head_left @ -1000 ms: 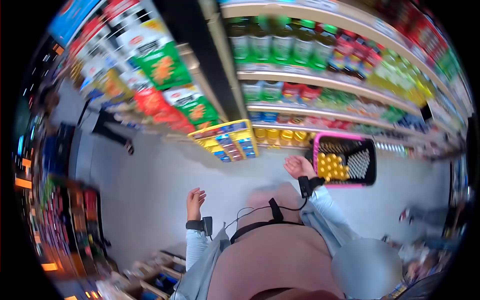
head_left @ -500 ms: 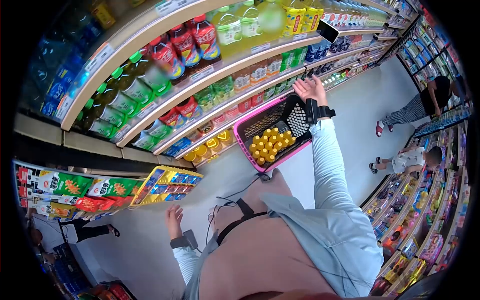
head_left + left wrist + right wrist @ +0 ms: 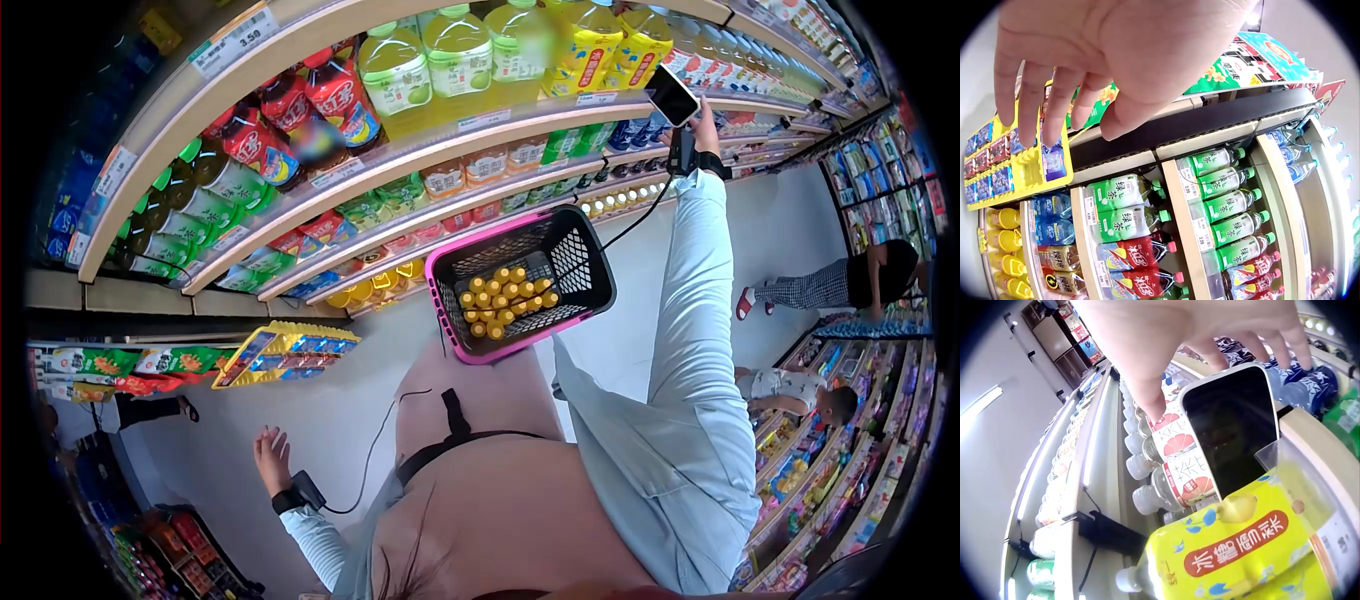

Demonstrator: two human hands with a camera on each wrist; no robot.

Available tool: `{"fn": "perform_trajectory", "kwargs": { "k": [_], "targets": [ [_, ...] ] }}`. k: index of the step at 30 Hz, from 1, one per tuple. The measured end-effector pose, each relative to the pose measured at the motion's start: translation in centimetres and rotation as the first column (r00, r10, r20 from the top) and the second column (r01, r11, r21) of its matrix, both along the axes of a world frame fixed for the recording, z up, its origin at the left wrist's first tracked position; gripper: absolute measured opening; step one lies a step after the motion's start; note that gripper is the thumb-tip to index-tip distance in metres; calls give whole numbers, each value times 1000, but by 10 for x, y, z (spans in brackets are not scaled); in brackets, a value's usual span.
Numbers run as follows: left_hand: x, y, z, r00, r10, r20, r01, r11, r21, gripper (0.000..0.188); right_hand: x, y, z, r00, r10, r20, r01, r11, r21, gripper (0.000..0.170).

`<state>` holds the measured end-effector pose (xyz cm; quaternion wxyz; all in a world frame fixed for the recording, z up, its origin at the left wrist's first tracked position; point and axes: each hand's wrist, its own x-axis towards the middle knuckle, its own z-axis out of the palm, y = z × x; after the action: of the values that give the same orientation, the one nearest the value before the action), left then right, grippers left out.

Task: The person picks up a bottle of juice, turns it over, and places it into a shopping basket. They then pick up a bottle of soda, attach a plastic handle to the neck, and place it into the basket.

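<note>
While fingers (image 3: 1298,347) hover near phone (image 3: 1232,425), shelved bottles (image 3: 1188,481)

A phone (image 3: 1232,422) gleams smooth and glossy and plastic bottles (image 3: 1166,486) shine clear, while a basket (image 3: 580,258) shows plastic lattice and a sleeve (image 3: 700,270) creased cloth.

My right arm (image 3: 697,290) stretches far forward, nearly straight, the right hand (image 3: 704,128) at its end with fingers (image 3: 1298,345) slightly bent and thumb (image 3: 1147,390) well apart. My left arm (image 3: 314,548) stays low beside me, the left hand (image 3: 271,461) relaxed, its fingers loosely parted.
</note>
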<state>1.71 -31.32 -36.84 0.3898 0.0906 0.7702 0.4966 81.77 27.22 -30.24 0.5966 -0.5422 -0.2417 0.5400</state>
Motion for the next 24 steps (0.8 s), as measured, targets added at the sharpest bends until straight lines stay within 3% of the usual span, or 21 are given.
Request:
{"fn": "perform_trajectory", "kwargs": {
  "k": [3, 5, 9, 10, 14, 15, 18, 21, 22, 24],
  "targets": [
    [24, 8, 6, 1000, 4, 3, -4, 999, 36, 40, -10, -4, 15, 979, -40, -199, 24, 996, -80, 63],
    [46, 12, 10, 998, 53, -38, -50, 996, 76, 41, -9, 3, 14, 974, -19, -226, -11, 991, -132, 63],
    [71, 11, 0, 986, 159, 56, -164, 982, 93, 30, 29, 22, 5, 992, 50, -116, -71, 980, -187, 73],
    [73, 9, -6, 985, 159, 73, -166, 981, 98, 29, 33, 21, 5, 999, 41, -10, -42, 988, -148, 69],
    [73, 7, 0, 984, 143, 111, -153, 984, 92, 29, -19, -49, 51, 962, -172, 212, 166, 985, 45, 57],
    [69, 5, 0, 985, 133, 107, -143, 986, 87, 29, 5, -55, 42, 974, -140, 177, 121, 986, 116, 56],
    [54, -10, -11, 983, 134, 123, -152, 977, 152, 29, 19, -98, 43, 994, -103, -28, 105, 992, 68, 60],
    [41, -42, -26, 969, 156, 189, -194, 960, 201, 29, 32, -153, 6, 970, 52, -238, 2, 975, 222, 61],
    [36, -57, -25, 964, 169, 205, -211, 956, 203, 28, -9, -193, 9, 938, 148, -313, -70, 966, 247, 61],
    [20, -94, -29, 954, 205, 220, -254, 941, 223, 27, -64, -242, -16, 922, 46, -384, 11, 989, 144, 58]
  ]
}}
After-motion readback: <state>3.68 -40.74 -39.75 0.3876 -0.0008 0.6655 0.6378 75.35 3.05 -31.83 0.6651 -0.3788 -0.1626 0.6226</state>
